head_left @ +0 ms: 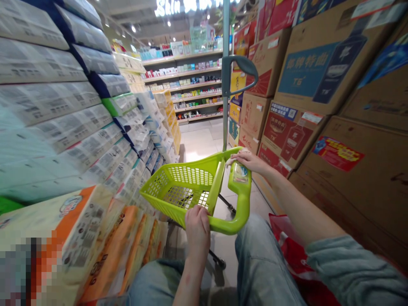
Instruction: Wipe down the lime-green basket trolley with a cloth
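Note:
A lime-green shopping cart (244,208) with a slotted basket stands before my knees; no goods show in the basket. My left hand (197,225) is closed over the basket's near rim, by the start of the looped handle. At the far corner of the handle, my right hand (247,160) presses a crumpled white cloth or tissue (230,162) against the green plastic, next to a label (240,173). Its fingers are bent around the cloth, which they partly hide. A grey pole (226,119) with a looped grip (244,72) rises from the cart's far side.
Tall stacks of wrapped paper packs (47,63) line the left side. Cardboard cartons (306,63) rise close on the right, with a red bag (293,250) below. Ahead, the tiled aisle (197,140) leads to stocked shelves (188,85). Cart wheels (219,261) stand near my legs.

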